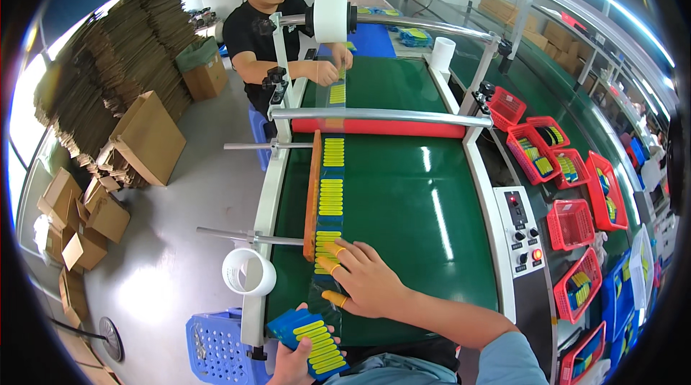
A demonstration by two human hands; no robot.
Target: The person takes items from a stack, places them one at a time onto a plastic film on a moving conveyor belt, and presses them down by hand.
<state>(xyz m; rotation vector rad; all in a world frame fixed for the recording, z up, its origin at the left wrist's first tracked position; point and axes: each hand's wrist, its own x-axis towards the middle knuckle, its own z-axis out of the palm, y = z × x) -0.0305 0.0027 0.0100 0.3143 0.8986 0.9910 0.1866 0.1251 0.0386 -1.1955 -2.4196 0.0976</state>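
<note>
A green conveyor belt [403, 190] carries a row of yellow-and-blue packets [331, 187] (along a wooden guide rail [312, 194]).

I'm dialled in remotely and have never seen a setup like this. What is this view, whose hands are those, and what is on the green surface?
This is one picture from a camera worn on a person's head, looking down at their own bare hands. The green surface is a conveyor belt. A row of blue and yellow packets lies along a wooden guide strip on it. The right hand, with yellow finger covers, rests on the near end of that row. The left hand holds a fanned stack of packets. At the far end a second person handles packets under a roll of clear film. Red baskets sit to the right.
</note>
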